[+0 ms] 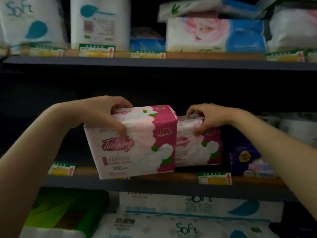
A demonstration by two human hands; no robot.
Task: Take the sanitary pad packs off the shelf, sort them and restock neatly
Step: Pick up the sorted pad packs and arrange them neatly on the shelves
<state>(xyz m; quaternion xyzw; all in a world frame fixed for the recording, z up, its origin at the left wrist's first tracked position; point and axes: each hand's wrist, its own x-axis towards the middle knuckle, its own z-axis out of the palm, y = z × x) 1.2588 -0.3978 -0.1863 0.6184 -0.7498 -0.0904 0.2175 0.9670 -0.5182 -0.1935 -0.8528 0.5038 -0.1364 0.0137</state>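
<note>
The left hand (pixel 109 115) grips the top left corner of the front pink pad pack (pixel 135 143), fingers curled over its upper edge and thumb on its face. This pack tilts, its lower edge over the front lip of the middle shelf (pixel 154 176). Just behind and right of it, a second pink pack (pixel 199 148) stands on that shelf; the right hand (pixel 207 117) pinches its top edge. Left of the front pack the shelf bay lies dark and open. Right of the second pack sits a purple pack (pixel 248 160), close beside it.
</note>
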